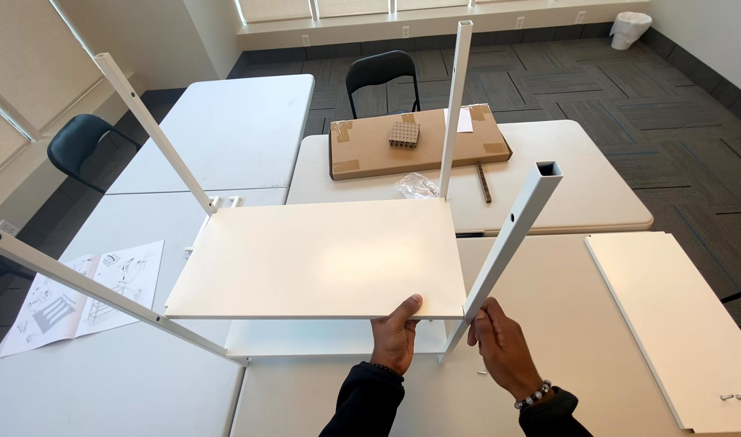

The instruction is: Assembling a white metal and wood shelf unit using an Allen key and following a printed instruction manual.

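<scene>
On table, left hand (396, 336) gripping one white shelf panel (318, 257), right hand (500, 344) clasping one of four posts (508, 239)

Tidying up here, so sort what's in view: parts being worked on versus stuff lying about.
In hand: left hand gripping white shelf panel; right hand on white post.

Lying about: instruction sheet, cardboard box, spare panel, black chair, bin.
</scene>
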